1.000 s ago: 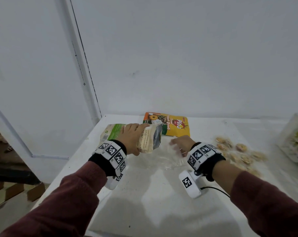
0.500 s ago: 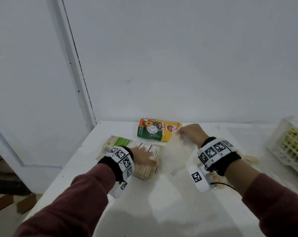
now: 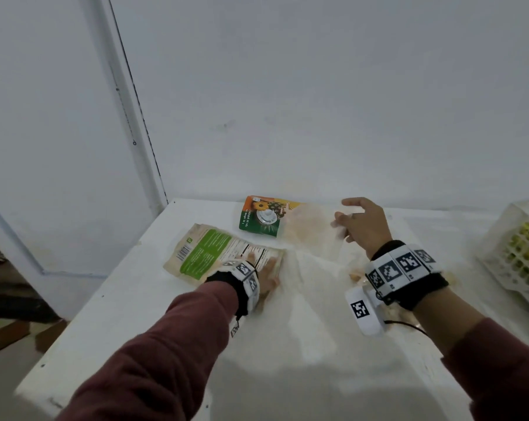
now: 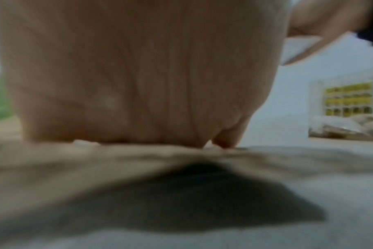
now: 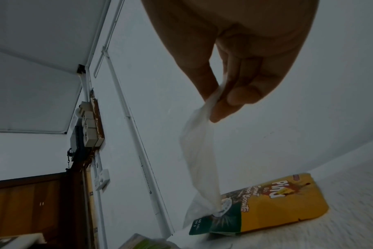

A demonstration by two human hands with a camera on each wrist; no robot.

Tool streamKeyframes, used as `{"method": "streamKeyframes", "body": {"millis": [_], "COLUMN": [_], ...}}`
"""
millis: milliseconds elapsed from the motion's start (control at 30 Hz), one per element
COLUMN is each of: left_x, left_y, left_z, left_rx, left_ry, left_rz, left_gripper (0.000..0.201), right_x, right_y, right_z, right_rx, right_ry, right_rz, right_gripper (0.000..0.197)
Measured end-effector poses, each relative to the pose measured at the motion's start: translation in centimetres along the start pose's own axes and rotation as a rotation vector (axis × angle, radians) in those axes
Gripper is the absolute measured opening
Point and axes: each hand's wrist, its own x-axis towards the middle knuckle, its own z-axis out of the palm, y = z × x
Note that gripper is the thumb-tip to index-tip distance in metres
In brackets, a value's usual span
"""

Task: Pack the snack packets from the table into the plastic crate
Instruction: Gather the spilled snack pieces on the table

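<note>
A beige and green snack packet (image 3: 208, 253) lies flat on the white table (image 3: 287, 344). My left hand (image 3: 267, 270) rests palm down on its near right end, fingers flat; the left wrist view shows only the palm (image 4: 138, 75) pressed low on the packet. A yellow and green biscuit packet (image 3: 261, 218) (image 5: 277, 207) lies behind, by the wall. My right hand (image 3: 353, 221) (image 5: 213, 104) pinches a clear plastic bag (image 3: 312, 241) (image 5: 200, 151) between thumb and fingers and holds it above the table. The white plastic crate (image 3: 518, 253) (image 4: 349, 99) stands at the far right, with yellow packets inside.
Small clear packets of cookies (image 3: 356, 275) (image 4: 341, 128) lie on the table under my right wrist, in front of the crate. A white wall closes the back of the table. A door frame (image 3: 129, 101) runs down at the left corner, where the table edge drops off.
My left hand has laid the beige and green packet down flat and now presses on it. My right hand has lifted the clear bag up and towards the back right.
</note>
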Motion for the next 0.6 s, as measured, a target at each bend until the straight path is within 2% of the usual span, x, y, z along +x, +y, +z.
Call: {"method": "streamKeyframes", "body": {"millis": [200, 267, 333, 367, 433, 533, 600], "left_x": [-1.5, -1.0, -1.2, -1.5, -1.8, -3.1, -4.8], "left_y": [0.1, -0.4, -0.9, -0.9, -0.7, 0.9, 2.8], "left_z": [-2.0, -3.0, -4.6, -5.6, -7.1, -8.3, -8.7], "left_rx": [-0.190, -0.294, -0.373, -0.410, -0.493, -0.633, -0.747], "left_ry": [-0.048, -0.089, -0.056, 0.014, 0.252, 0.576, 0.589], "left_rz": [0.071, 0.040, 0.013, 0.011, 0.075, 0.280, 0.431], "left_gripper": [0.061, 0.057, 0.050, 0.043, 0.034, 0.028, 0.031], "right_x": [-0.3, -0.5, -0.7, -0.9, -1.2, -1.6, -2.0], "right_y": [0.2, 0.0, -0.4, -0.6, -1.1, -1.5, -1.7], "right_z": [-0.6, -0.9, -1.1, -1.1, -1.1, -1.0, -0.8], "right_rx": [0.065, 0.066, 0.061, 0.066, 0.095, 0.112, 0.131], "right_ry": [-0.059, -0.082, -0.113, -0.128, -0.137, -0.098, -0.077], "right_rz": [0.085, 0.126, 0.138, 0.134, 0.121, 0.060, 0.010], "right_gripper": [0.022, 0.027, 0.031, 0.032, 0.030, 0.028, 0.026]}}
